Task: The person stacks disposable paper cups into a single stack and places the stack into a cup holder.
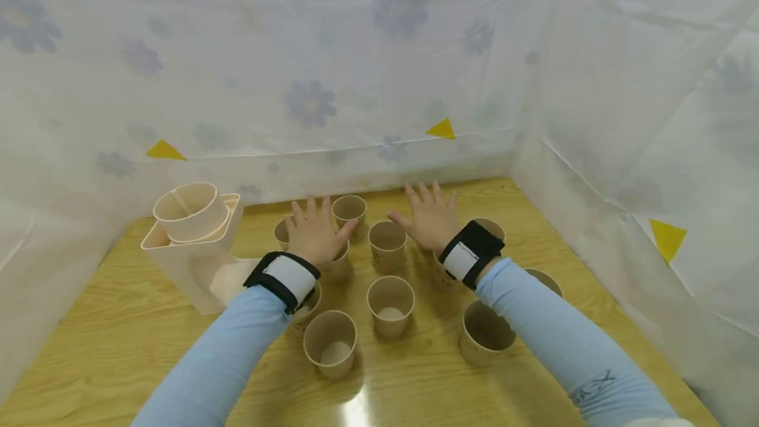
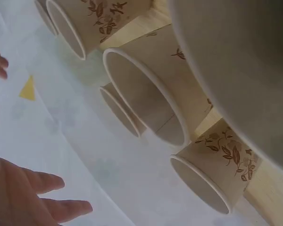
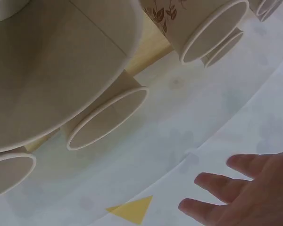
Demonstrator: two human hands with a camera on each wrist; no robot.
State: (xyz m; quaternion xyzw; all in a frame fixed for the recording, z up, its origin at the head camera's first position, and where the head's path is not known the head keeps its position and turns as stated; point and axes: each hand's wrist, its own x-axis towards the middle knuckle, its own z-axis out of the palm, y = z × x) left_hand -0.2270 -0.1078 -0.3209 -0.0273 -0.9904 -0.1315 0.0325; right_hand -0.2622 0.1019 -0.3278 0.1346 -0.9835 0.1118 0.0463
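1. Desk (image 1: 107,348): wooden, carrying everything.
2. Holder (image 1: 192,269): left of the cups (image 1: 391,305).
3. Left hand (image 1: 314,236) and right hand (image 1: 435,221): fingers spread, holding nothing; seemingly a poised step.
4. Cups: upright, scattered below and around both hands; grasping one would call for lowering and curling the fingers.

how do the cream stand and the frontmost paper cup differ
The cream stand is larger than the frontmost paper cup. The stand's squarish top holds a round piece; the cup's round mouth is open, its bottom showing. Both stand upright on the wood-grain table.
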